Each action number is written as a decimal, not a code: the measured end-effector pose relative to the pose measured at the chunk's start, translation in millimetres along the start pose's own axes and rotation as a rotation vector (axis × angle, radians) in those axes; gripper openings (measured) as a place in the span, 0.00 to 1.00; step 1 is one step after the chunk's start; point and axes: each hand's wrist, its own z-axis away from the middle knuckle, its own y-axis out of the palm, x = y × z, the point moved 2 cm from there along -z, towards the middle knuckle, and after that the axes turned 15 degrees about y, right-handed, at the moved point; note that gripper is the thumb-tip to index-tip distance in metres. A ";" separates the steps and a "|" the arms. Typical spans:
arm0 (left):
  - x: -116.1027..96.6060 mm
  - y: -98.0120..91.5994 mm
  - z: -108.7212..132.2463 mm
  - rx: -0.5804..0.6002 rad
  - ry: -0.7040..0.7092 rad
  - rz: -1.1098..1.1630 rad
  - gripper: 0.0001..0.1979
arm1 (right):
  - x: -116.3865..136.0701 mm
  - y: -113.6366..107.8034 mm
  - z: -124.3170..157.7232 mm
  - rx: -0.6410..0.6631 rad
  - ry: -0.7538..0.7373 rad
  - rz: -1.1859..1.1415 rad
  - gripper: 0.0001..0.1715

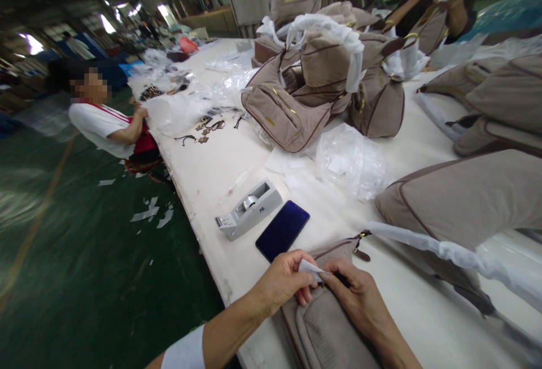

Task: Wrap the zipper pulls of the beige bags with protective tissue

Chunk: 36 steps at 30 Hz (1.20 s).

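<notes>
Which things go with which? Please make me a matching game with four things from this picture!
1. Phone
2. Tape dispenser
3. Small white slip
4. Plastic wrap

A. Clear and crumpled
B. Dark, lying flat
C. Pinched by the left hand, right hand at its edge
D. Grey

Pairs: 1-B, 2-D, 3-C, 4-A

The person's bare left hand [291,279] pinches with bent fingers — just beside it, the bare right hand [354,285] pinches too, its back upward.
</notes>
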 end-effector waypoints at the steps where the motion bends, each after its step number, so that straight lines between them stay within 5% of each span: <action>1: 0.4 0.6 -0.4 -0.034 0.004 -0.017 0.12 | 0.1 0.6 0.5 -0.009 -0.020 0.013 0.14; 12: 8.3 0.0 -0.4 -0.176 -0.078 0.133 0.05 | 8.3 1.8 17.8 -0.006 -0.420 0.297 0.15; 20: -0.4 -9.7 -3.0 0.018 -0.313 0.244 0.09 | -6.3 12.7 23.1 -0.278 -0.660 0.379 0.20; 24: -4.9 -15.4 -8.3 0.118 -0.421 0.142 0.17 | -5.0 14.3 25.1 -0.323 -0.694 0.393 0.16; 29: -5.2 -21.6 -16.6 0.245 -0.531 -0.135 0.16 | -3.3 13.2 26.1 -0.319 -0.707 0.416 0.12; 36: -5.6 -9.1 -9.5 0.247 -0.547 -0.312 0.16 | 6.8 13.4 28.6 -0.280 -0.597 0.455 0.10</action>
